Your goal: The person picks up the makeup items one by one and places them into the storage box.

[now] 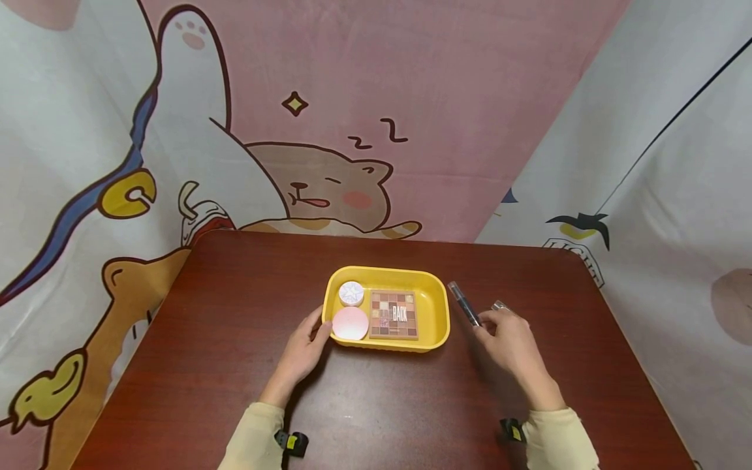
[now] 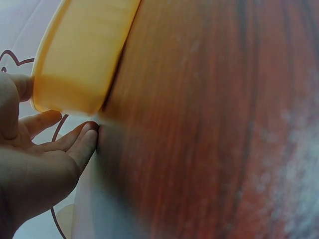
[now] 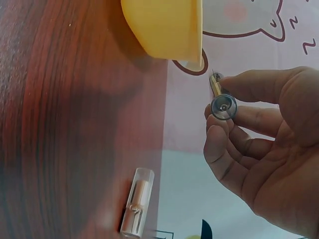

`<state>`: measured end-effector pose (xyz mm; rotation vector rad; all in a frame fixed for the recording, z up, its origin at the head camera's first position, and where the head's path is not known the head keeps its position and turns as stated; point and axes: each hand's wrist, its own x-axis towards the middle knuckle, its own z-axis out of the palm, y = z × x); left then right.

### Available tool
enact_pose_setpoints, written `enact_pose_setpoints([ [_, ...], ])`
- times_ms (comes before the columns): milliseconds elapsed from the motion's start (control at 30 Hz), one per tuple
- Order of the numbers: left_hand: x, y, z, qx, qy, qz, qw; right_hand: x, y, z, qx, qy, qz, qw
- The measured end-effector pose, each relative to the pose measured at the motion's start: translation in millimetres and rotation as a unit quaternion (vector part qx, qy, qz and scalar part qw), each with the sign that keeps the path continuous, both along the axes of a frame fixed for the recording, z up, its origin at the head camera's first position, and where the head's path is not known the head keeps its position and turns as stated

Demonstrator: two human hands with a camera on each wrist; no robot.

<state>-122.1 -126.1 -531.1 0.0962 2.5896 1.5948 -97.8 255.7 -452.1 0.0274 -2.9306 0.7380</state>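
A yellow tray (image 1: 435,320) stands on the table. It holds an eyeshadow palette (image 1: 394,314) marked "BACK", a pink round case (image 1: 350,324) and a small white patterned round case (image 1: 351,294). My left hand (image 1: 302,351) grips the tray's left end, thumb at the rim and a finger against the outer wall in the left wrist view. To the right of the tray, my right hand (image 1: 514,343) pinches a slim dark cosmetic tube (image 1: 465,305) with a clear end, held above the table. The right wrist view shows that tube end-on, its round tip (image 3: 224,107) toward the camera.
A clear tube with a pinkish-beige inside (image 3: 137,201) lies on the brown table (image 1: 235,365), just beyond my right hand. Printed cloth (image 1: 458,98) with cartoon animals hangs behind the table and along its sides.
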Motion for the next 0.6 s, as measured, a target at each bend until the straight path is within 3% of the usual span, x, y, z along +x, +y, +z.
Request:
enact_pose_setpoints([
  [600, 2.0, -0.2, 3.1, 0.0, 0.014, -0.005, 0.9999, -9.9, -21.0, 1.1, 0.004, -0.002, 0.021, 0.9998],
])
